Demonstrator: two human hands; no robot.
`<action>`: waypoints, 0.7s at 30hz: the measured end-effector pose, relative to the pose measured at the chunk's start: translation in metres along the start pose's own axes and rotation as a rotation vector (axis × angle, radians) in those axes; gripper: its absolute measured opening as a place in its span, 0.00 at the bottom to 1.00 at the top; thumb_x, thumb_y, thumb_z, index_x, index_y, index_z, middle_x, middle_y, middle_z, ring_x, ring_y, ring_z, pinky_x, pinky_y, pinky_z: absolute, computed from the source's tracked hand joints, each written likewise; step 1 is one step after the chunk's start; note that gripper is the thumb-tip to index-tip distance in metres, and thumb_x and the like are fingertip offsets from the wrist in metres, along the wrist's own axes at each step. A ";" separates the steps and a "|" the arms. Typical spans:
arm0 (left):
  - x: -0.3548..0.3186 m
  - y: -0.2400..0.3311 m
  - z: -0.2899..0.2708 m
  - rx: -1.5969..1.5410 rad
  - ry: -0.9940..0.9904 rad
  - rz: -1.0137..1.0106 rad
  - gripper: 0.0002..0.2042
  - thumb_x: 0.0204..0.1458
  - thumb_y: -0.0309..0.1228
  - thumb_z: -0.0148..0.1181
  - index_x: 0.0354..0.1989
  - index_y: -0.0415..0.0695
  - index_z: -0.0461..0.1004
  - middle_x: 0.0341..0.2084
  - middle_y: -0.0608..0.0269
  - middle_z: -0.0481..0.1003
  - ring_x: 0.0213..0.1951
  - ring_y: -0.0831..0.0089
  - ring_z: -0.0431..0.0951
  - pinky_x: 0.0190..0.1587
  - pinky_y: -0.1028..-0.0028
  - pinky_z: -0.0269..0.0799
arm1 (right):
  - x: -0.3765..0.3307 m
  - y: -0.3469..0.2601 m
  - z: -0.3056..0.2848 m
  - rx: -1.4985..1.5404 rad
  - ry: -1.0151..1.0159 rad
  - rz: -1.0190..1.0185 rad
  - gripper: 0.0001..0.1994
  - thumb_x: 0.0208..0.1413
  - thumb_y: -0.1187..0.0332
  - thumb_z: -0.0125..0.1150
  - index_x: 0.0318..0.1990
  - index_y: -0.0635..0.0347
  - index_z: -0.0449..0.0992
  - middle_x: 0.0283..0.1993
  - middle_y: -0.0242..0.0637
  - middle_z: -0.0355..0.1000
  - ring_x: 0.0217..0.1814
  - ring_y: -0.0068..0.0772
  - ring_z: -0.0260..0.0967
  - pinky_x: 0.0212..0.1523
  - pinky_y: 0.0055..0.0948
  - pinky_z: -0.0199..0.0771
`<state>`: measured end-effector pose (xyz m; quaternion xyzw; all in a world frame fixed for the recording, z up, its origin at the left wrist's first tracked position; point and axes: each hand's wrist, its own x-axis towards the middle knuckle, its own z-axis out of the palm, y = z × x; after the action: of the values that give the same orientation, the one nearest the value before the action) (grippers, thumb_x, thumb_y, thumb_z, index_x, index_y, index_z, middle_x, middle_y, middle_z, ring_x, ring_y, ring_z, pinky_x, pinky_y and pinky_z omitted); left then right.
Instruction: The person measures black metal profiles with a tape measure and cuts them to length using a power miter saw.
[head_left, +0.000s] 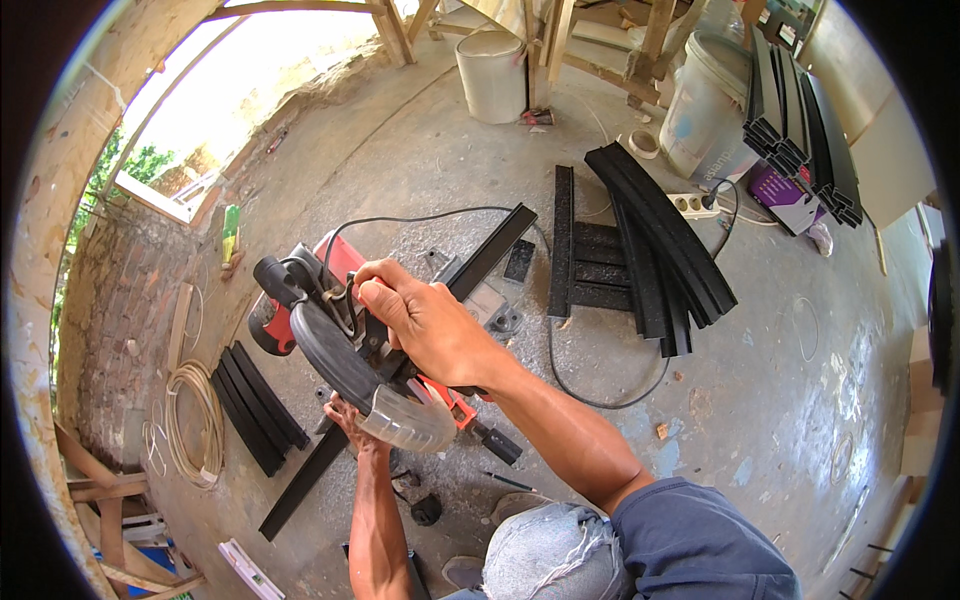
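My right hand (430, 325) is closed round the handle of a red and black miter saw (345, 350) standing on the floor. A clear plastic blade guard (405, 420) curves toward me at its near end. A long black channel strip (497, 245) lies diagonally under the saw, its middle hidden. My left hand (350, 412) grips the strip's nearer left part beside the guard, some fingers hidden behind the saw. A short black offcut (519, 260) rests on the floor right of the strip's far end.
Black channel strips (675, 240) lie stacked at right, and short black pieces (258, 405) at left near a coiled cable (185, 425). The saw's cord crosses the floor. At back stand a white bucket (492, 80), a power strip (693, 206) and a purple box (783, 198).
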<state>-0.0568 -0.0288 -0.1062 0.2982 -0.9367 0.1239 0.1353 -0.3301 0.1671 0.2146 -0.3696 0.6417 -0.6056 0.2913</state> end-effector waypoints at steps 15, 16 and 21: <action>0.001 0.014 0.003 -0.035 -0.016 0.031 0.17 0.38 0.46 0.68 0.36 0.53 0.79 0.49 0.69 0.72 0.61 0.56 0.59 0.64 0.45 0.50 | -0.002 0.008 -0.006 -0.014 -0.007 0.005 0.21 0.74 0.50 0.43 0.58 0.57 0.69 0.31 0.38 0.71 0.29 0.30 0.73 0.36 0.35 0.74; -0.003 0.008 0.008 -0.034 -0.020 0.017 0.17 0.38 0.46 0.68 0.35 0.53 0.79 0.49 0.69 0.72 0.61 0.56 0.59 0.64 0.46 0.50 | -0.002 0.006 -0.004 -0.011 -0.002 0.007 0.21 0.74 0.48 0.42 0.57 0.55 0.69 0.32 0.45 0.74 0.35 0.47 0.74 0.39 0.44 0.73; -0.036 -0.046 0.067 -0.140 -0.042 -0.108 0.32 0.37 0.46 0.71 0.55 0.59 0.70 0.60 0.61 0.63 0.62 0.56 0.57 0.65 0.44 0.49 | -0.001 -0.003 0.003 0.009 -0.006 -0.009 0.22 0.73 0.46 0.40 0.56 0.52 0.69 0.32 0.51 0.77 0.41 0.64 0.76 0.42 0.53 0.71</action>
<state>-0.0134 -0.0668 -0.1733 0.3407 -0.9283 0.0442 0.1424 -0.3268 0.1664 0.2176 -0.3730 0.6364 -0.6088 0.2920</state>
